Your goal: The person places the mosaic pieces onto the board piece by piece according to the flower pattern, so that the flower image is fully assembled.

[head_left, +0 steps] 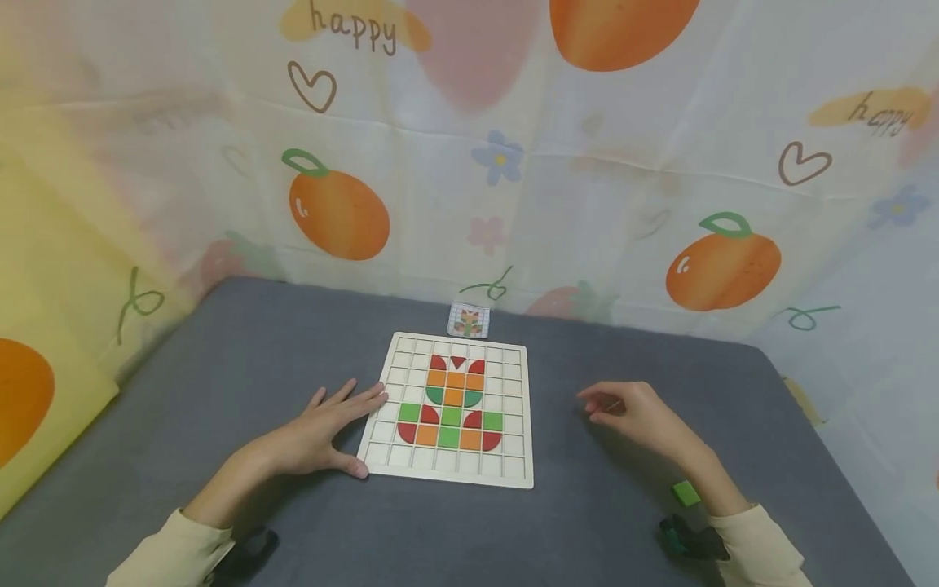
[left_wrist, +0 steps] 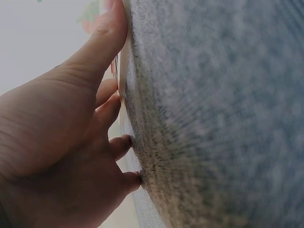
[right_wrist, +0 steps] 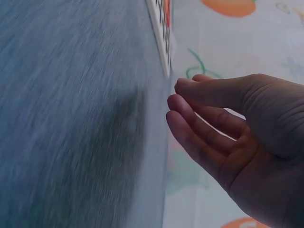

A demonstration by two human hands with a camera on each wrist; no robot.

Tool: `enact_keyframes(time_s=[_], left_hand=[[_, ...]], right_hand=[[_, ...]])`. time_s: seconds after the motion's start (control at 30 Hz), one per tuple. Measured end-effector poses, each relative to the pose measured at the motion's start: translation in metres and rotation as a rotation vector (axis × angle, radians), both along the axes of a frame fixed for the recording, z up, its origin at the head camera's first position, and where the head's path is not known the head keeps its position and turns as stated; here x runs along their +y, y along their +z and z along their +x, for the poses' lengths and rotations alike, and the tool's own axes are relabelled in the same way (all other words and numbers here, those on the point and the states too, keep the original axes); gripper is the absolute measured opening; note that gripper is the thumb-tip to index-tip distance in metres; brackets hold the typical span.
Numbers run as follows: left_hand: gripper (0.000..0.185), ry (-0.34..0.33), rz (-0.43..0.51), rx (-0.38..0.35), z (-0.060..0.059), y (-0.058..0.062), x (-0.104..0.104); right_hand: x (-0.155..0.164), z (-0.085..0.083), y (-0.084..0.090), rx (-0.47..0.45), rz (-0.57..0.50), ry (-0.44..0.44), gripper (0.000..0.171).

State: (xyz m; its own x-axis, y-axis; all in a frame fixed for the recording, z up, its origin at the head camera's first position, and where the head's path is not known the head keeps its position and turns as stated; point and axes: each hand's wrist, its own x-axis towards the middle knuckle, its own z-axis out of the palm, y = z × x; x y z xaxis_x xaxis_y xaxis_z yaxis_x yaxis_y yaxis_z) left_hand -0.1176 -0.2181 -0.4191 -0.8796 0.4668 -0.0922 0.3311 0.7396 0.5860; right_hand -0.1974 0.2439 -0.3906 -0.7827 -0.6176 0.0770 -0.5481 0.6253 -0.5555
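A white square grid board lies on the dark grey table, with red, orange and green pieces set in its squares as a patterned figure. My left hand rests spread at the board's left side, fingertips and thumb on its edge. In the left wrist view the thumb lies along the rim and the other fingers reach down to the cloth. To the right of the board my right hand hovers above the table, fingers loosely bent. The right wrist view shows nothing between its fingertips.
Behind the board lies a small card with a similar figure. A loose green square sits beside the right wrist, and another dark green item is partly hidden by the wrist's black gear. A fruit-printed cloth hangs behind the table.
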Motion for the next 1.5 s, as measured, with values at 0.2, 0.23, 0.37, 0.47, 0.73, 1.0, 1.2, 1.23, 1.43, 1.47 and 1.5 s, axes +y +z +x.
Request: enact_keyframes(time_s=[0.2,0.23,0.37,0.47,0.73,1.0,1.2,1.23,1.43,1.47,1.5], left_hand=[[0.106,-0.005,0.005,0.001,-0.003,-0.001,0.004],[0.106,-0.003,0.005,0.002,-0.003,-0.001,0.004],[0.105,0.004,0.007,0.009,-0.001,-0.001,0.001],[0.105,0.005,0.009,0.01,0.0,0.0,-0.001],[0.106,0.001,0.01,-0.001,-0.001,0.001,0.0],[0.105,0.0,0.016,-0.001,-0.001,0.001,0.002],[0.105,0.004,0.017,0.01,0.001,0.0,0.0],[0.105,0.002,0.015,0.011,0.001,-0.001,0.001],[0.105,0.006,0.011,0.007,0.0,-0.001,0.001],[0.105,0.005,0.015,0.005,0.0,-0.001,0.0],[0.105,0.002,0.017,0.004,0.001,-0.001,0.0]], right_hand=[[0.033,0.004,0.002,-0.106,0.056,0.035,0.034],[0.039,0.004,0.003,-0.128,0.059,0.044,0.035],[0.059,0.006,0.004,-0.23,0.067,0.073,0.041],[0.075,0.01,0.002,-0.334,0.078,0.067,0.045],[0.113,0.026,-0.007,-0.431,-0.004,0.091,0.06],[0.123,0.039,-0.013,-0.303,-0.047,0.141,0.056],[0.127,0.038,-0.016,-0.379,-0.087,0.178,0.054],[0.129,0.038,-0.017,-0.398,-0.096,0.185,0.053],[0.133,0.041,-0.021,-0.415,-0.131,0.137,0.051],[0.132,0.042,-0.021,-0.408,-0.135,0.109,0.053],[0.131,0.042,-0.022,-0.395,-0.136,0.08,0.054]])
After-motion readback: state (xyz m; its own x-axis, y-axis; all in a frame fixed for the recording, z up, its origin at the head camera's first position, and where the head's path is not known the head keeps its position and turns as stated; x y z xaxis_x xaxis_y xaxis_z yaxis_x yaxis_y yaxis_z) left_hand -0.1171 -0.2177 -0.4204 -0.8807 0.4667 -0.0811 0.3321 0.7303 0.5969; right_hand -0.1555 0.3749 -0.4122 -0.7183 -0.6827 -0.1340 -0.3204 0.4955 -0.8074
